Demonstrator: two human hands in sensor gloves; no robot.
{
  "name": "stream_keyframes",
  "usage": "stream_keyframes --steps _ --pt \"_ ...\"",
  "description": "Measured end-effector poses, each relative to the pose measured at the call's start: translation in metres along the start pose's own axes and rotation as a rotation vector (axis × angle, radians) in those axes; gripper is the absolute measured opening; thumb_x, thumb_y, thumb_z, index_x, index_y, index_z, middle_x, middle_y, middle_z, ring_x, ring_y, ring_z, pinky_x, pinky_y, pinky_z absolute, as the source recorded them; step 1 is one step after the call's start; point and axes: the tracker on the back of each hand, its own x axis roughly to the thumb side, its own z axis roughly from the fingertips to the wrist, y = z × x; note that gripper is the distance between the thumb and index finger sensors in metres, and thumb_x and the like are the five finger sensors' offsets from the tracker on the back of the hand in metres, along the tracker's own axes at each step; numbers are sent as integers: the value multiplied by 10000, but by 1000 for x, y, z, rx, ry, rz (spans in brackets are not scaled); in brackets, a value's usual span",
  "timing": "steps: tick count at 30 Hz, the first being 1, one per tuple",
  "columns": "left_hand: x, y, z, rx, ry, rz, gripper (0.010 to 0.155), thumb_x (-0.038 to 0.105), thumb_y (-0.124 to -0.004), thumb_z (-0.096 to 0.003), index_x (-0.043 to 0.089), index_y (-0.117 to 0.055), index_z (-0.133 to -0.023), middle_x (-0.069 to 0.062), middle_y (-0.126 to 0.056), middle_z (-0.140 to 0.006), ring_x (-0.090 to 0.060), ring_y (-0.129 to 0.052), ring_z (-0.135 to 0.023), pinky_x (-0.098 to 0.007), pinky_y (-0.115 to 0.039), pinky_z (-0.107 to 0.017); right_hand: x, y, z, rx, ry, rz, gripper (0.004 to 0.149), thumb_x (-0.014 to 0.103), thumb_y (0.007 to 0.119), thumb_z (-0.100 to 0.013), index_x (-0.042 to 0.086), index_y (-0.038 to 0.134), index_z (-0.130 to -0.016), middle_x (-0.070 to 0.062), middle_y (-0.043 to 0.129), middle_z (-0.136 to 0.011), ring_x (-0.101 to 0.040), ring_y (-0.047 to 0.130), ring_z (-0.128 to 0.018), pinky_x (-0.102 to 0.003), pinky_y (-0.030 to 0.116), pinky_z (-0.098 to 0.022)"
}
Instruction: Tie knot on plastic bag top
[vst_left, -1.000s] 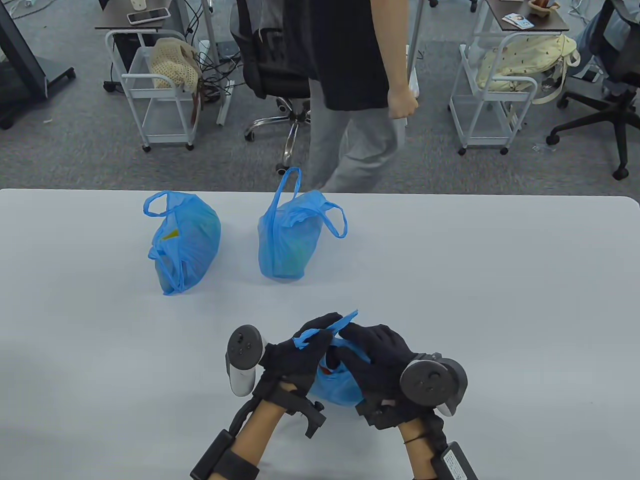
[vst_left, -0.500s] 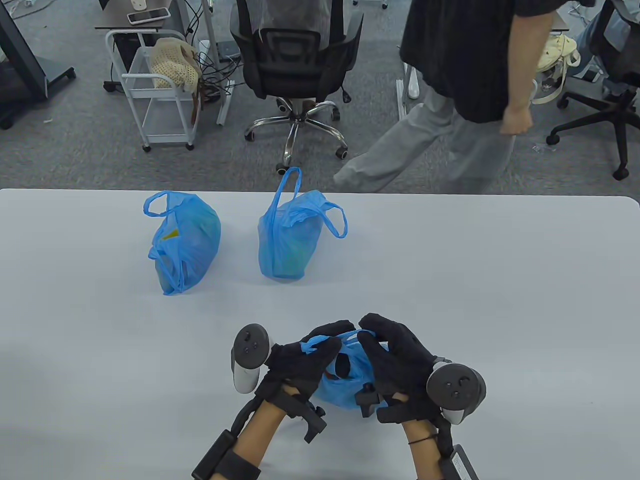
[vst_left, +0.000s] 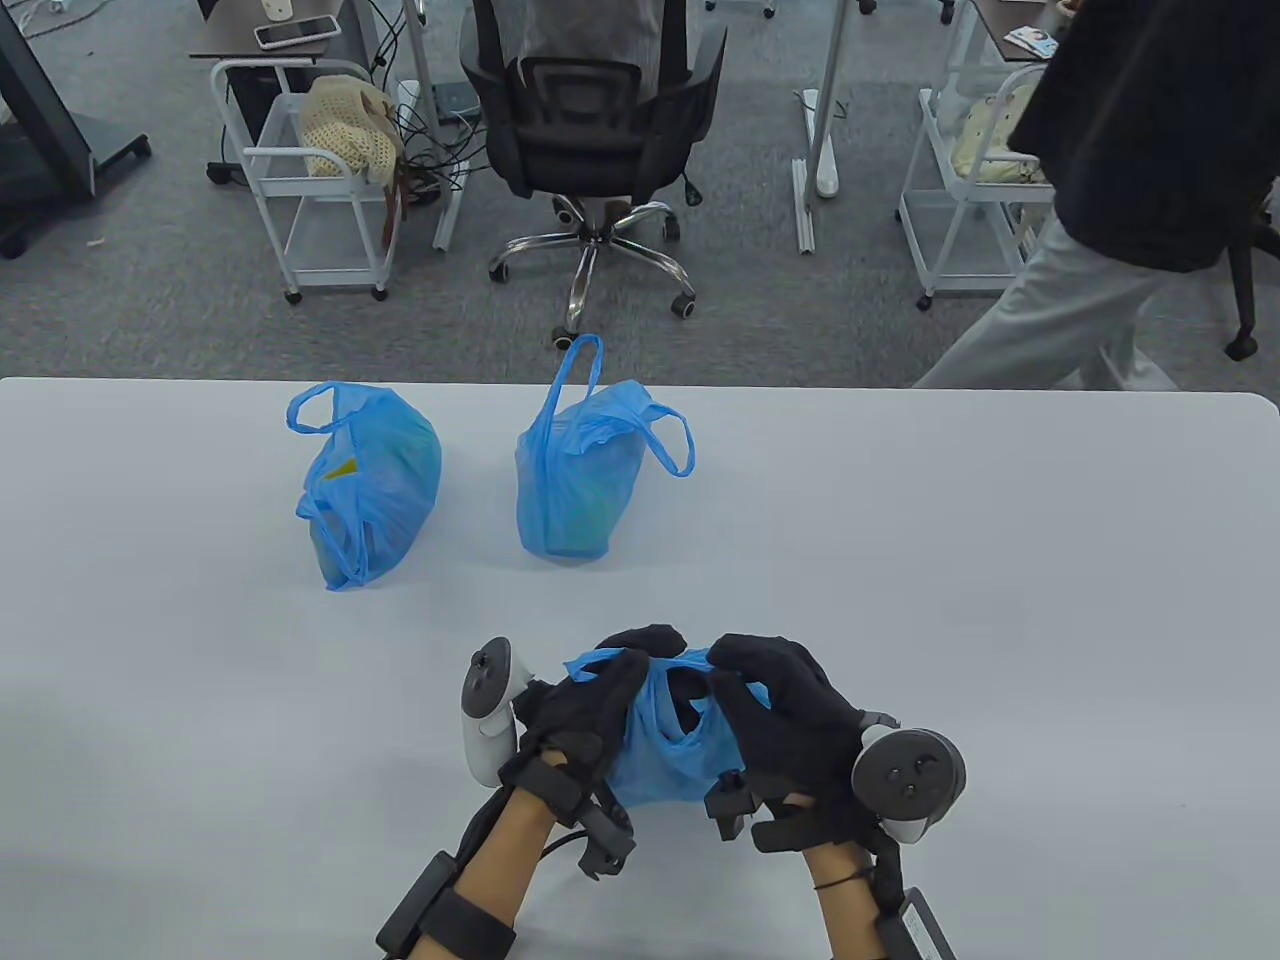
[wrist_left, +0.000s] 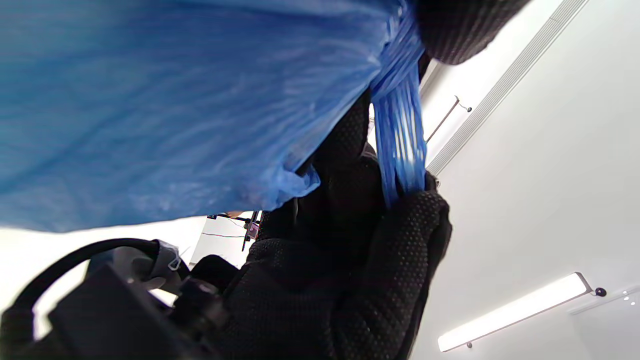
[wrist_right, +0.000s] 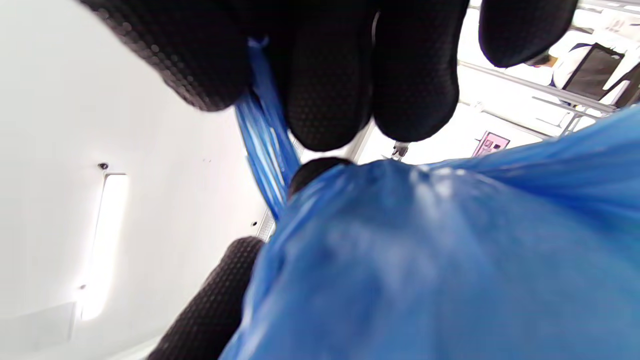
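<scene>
Low in the middle of the frame, near the front edge of the tabletop (vst_left: 900, 560), a blue plastic bag (vst_left: 665, 745) sits between the two gloved hands. The left hand (vst_left: 590, 700) has its fingers curled round a bunched strip of the bag's top on the left, and the right hand (vst_left: 780, 705) pinches the matching strip on the right; the wrist views confirm both, each showing a twisted blue handle (wrist_left: 400, 135) clamped under dotted black fingers (wrist_right: 320, 100). The two strips meet between the hands, above the bag's dark open mouth, so to my eye the knot is only being started: the handles are gathered and drawn toward each other, but I can't see a crossing or a loop pulled through, and the tightening looks to be all ahead. Two more blue bags wait further up the tabletop, one at centre-left (vst_left: 365, 485) and one at centre (vst_left: 580, 475), both with loose handles standing up and well apart from the working bag, so nothing crowds the hands. Beyond the tabletop's far edge stand an office chair (vst_left: 590, 110) and white carts (vst_left: 310, 170), and a person (vst_left: 1120, 200) is at the upper right, clear of the work.
</scene>
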Motion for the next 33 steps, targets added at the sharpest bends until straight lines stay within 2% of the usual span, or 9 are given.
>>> stream_keyframes --steps 3,6,11,18,23,25,28,30,33 --pt "1 1 0 6 -6 -2 445 523 -618 -577 369 -733 -979 52 -990 -909 -161 -1076 -607 -496 -758 -676 1 3 0 46 -12 16 355 418 854 -469 172 925 -714 -173 874 -832 -476 807 -823 -715 588 -559" --pt "2 2 0 8 -8 0 439 531 -649 -572 367 -739 -969 50 -972 -931 -153 -1074 -607 -489 -763 -678 1 5 0 83 -14 36 351 418 852 -468 166 930 -699 -198 826 -888 -504 755 -857 -725 563 -566" --pt "2 0 0 4 -3 -12 425 517 -731 -554 368 -749 -951 48 -943 -958 -135 -1073 -598 -474 -775 -675 -3 9 -1 170 23 88 341 415 850 -472 161 939 -682 -215 800 -915 -517 726 -877 -732 549 -569" --pt "7 3 1 75 -15 -99 369 384 -842 -531 359 -802 -898 39 -967 -914 -94 -1099 -551 -432 -816 -665 -9 11 -2 235 76 132 315 413 859 -471 192 955 -673 -214 820 -901 -516 754 -860 -733 562 -561" --pt "9 6 2 114 -31 -122 349 314 -879 -507 348 -842 -852 32 -999 -845 -78 -1124 -520 -402 -844 -660 -11 11 -3 265 103 134 332 421 847 -475 182 954 -680 -200 843 -885 -501 787 -843 -728 578 -559" --pt "11 5 2 103 -34 -111 348 299 -880 -503 344 -844 -846 26 -993 -840 -83 -1123 -534 -401 -837 -672 -14 8 -3 237 119 131 355 436 820 -485 175 950 -687 -183 868 -861 -485 821 -821 -716 601 -556" --pt "13 3 1 78 -40 -121 345 282 -886 -496 339 -855 -834 19 -994 -833 -85 -1126 -545 -404 -825 -686 -20 2 -2 150 139 90 398 419 765 -501 170 889 -785 -160 900 -823 -459 864 -785 -703 624 -548" --pt "14 1 0 42 -40 -129 343 271 -890 -491 335 -865 -827 15 -998 -828 -105 -1126 -547 -412 -816 -692 -25 -1 -1 109 163 28 439 318 742 -491 147 798 -890 -179 856 -874 -483 823 -819 -718 592 -557" --pt "15 -5 -3 -39 -24 -164 343 259 -895 -488 332 -873 -822 10 -999 -828 -112 -1126 -564 -427 -796 -706 -31 2 -3 233 146 -10 600 231 774 -450 160 615 -1024 -203 635 -1059 -574 505 -976 -750 379 -602"
